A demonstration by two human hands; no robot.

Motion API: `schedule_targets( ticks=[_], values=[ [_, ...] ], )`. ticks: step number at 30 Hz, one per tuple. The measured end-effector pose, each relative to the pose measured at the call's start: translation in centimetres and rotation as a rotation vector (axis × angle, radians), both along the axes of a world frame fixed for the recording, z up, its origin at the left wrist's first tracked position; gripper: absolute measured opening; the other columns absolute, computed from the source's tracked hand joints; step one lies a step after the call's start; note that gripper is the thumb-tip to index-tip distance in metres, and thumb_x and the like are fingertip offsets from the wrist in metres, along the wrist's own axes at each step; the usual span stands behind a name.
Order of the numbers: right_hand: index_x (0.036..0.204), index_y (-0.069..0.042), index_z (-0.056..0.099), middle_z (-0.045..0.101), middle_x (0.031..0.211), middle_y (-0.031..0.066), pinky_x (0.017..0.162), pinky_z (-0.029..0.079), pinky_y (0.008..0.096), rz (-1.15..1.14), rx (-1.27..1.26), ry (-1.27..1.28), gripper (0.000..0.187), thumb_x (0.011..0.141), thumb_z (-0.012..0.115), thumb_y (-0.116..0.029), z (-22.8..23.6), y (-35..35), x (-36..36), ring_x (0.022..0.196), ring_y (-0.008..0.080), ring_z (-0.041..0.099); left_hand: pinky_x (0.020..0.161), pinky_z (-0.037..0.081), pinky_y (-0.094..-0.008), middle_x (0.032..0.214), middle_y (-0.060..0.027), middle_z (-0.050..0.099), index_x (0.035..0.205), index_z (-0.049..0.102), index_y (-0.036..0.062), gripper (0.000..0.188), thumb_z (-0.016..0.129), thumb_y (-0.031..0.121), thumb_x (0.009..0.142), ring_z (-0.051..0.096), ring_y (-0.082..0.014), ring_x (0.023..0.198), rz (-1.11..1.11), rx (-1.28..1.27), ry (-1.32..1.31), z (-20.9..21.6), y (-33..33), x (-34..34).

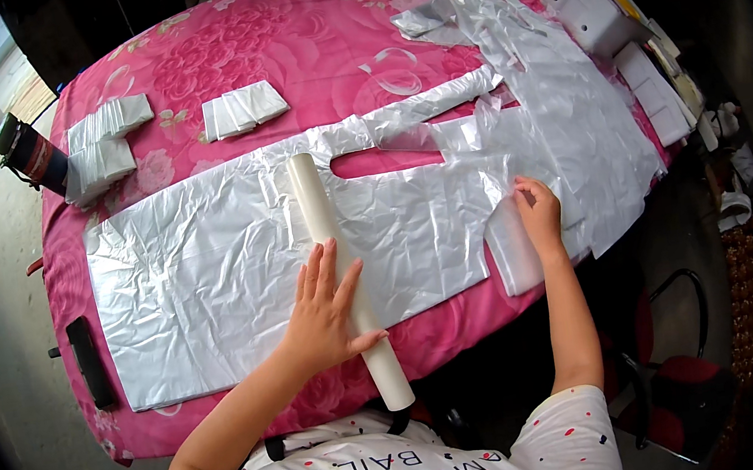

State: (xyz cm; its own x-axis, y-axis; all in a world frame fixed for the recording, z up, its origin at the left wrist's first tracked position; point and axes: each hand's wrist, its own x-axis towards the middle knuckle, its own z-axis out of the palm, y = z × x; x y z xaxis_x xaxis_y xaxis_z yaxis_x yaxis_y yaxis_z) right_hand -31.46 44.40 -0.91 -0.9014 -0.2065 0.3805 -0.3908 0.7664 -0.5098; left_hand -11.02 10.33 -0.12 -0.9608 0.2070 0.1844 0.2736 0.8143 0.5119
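Note:
A stack of flat white plastic bags (201, 277) with handle cut-outs lies wrinkled across the table. On top of it rests a smooth white tube (313, 200), slanting toward me with its near end past the table edge. My left hand (322, 311) lies over the tube's middle, fingers spread out and not wrapped round it. To the right, my right hand (540, 213) pinches the edge of a thin plastic bag (511, 246) by the stack's handle end. The fingertips partly hide the pinched film.
A pink floral cloth (210, 57) covers the table. Folded white bundles (244, 110) lie at the far side, more (100, 157) beside a dark bottle (33, 152). Loose plastic bags (559, 106) spread on the right, near white boxes (590, 12). A black bar-shaped object (89, 363) sits at left; a chair (689, 403) stands lower right.

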Motion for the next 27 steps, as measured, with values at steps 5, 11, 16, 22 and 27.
schedule_targets(
  ticks=[5, 11, 16, 22, 27],
  values=[
    [0.086, 0.0, 0.061, 0.062, 0.082, 0.0061, 0.068, 0.045, 0.0253, -0.144, -0.355, -0.195, 0.011, 0.083, 0.061, -0.011, 0.3, -0.2, -0.2, 0.075, 0.0129, 0.057, 0.104, 0.018, -0.0565, 0.145, -0.0274, 0.01, 0.135, 0.035, 0.0062, 0.09, 0.062, 0.06, 0.068, 0.009, -0.0445, 0.135, 0.008, 0.017, -0.009, -0.1, 0.2, -0.1],
    [0.094, -0.001, 0.061, 0.054, 0.065, -0.0033, 0.054, 0.039, 0.0206, 0.029, -0.115, -0.535, 0.02, 0.08, 0.067, -0.015, 4.1, -1.4, 0.8, 0.057, 0.0038, 0.045, 0.107, 0.014, -0.0534, 0.144, -0.0302, 0.007, 0.136, 0.031, 0.0053, 0.09, 0.06, 0.06, 0.07, 0.007, -0.0462, 0.134, -0.019, 0.003, -0.026, 0.0, 0.1, -0.3],
    [0.101, 0.001, 0.062, 0.05, 0.061, -0.005, 0.052, 0.038, 0.0205, 0.026, -0.272, -0.514, 0.031, 0.076, 0.071, -0.013, 9.4, -7.5, 3.7, 0.053, 0.0031, 0.04, 0.106, 0.014, -0.0543, 0.146, -0.0276, 0.007, 0.136, 0.032, 0.0055, 0.085, 0.058, 0.058, 0.074, 0.006, -0.0439, 0.135, -0.022, 0.051, -0.042, 0.1, 0.2, -0.3],
    [0.123, -0.007, 0.05, 0.058, 0.077, 0.0103, 0.059, 0.048, 0.0354, 0.678, 0.137, 0.015, 0.055, 0.07, 0.068, -0.003, 9.4, -19.7, 14.6, 0.066, 0.0265, 0.059, 0.104, 0.025, -0.0427, 0.138, -0.0214, 0.029, 0.136, 0.031, 0.0029, 0.073, 0.053, 0.049, 0.084, 0.029, -0.0321, 0.128, 0.101, 1.008, -0.207, 2.1, -0.8, 0.5],
    [0.135, -0.002, 0.03, 0.06, 0.099, 0.0175, 0.069, 0.051, 0.0366, 0.831, -0.187, -0.241, 0.071, 0.075, 0.067, -0.006, 6.8, -23.0, 18.5, 0.083, 0.03, 0.062, 0.08, 0.05, -0.0329, 0.104, -0.0101, 0.059, 0.128, 0.041, -0.0006, 0.061, 0.059, 0.039, 0.085, 0.06, -0.0183, 0.091, -0.145, 1.477, -1.056, 2.1, -7.1, 1.6]
  ],
)
